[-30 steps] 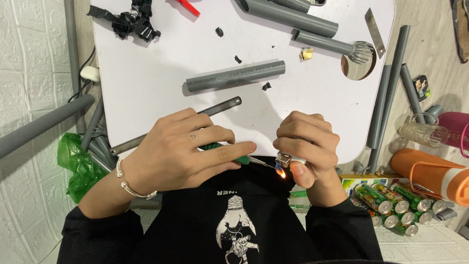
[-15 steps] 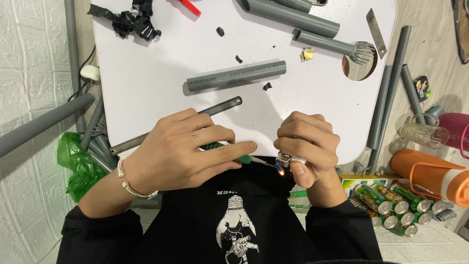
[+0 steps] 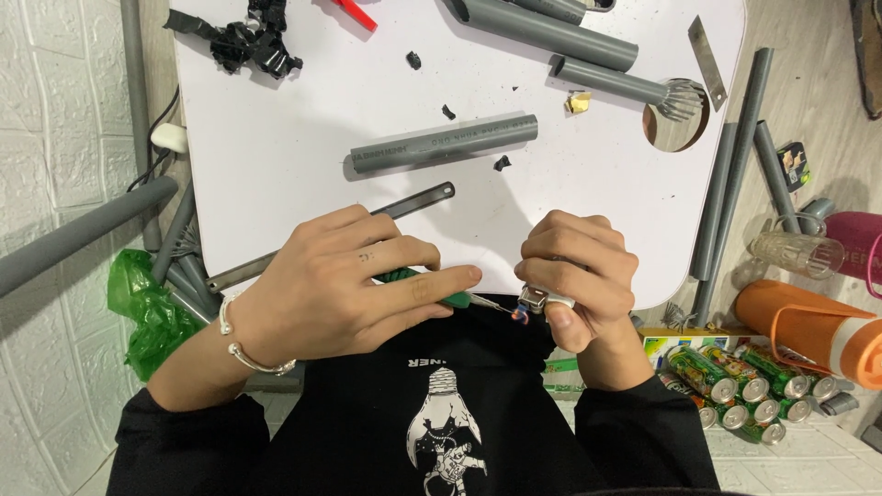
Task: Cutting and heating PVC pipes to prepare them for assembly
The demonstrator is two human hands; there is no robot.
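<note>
Here a green-handled tool (image 3: 439, 292) is being gripped by the left hand (image 3: 344, 285), with the fingers closed along the handle and the forefinger stretched over it. Its thin metal tip is being pointed to the right, just off the near edge of the tabletop (image 3: 303, 147), above the black shirt. A lighter (image 3: 544, 298) is being held in the right hand (image 3: 581, 276), which is closed tightly around it, with the thumb pressed at its top. A small flame is being kept at the tool tip, so the tip and the flame are touching or almost touching; which one exactly cannot be told.

The step in hand is judged to be the heating of the tip. It seems to be in the middle: the tool is not yet being brought to any workpiece.

A short grey pipe (image 3: 443, 143) is lying near the middle of the tabletop, well apart from both hands. A flat metal blade (image 3: 331, 241) is lying between it and the left hand, partly hidden under the fingers.

For the next move, the tip probably needs to be kept steady in the flame until it is hot, and then carried quickly to the pipe. The hot tip should be kept away from the shirt and from the fingers.
</note>
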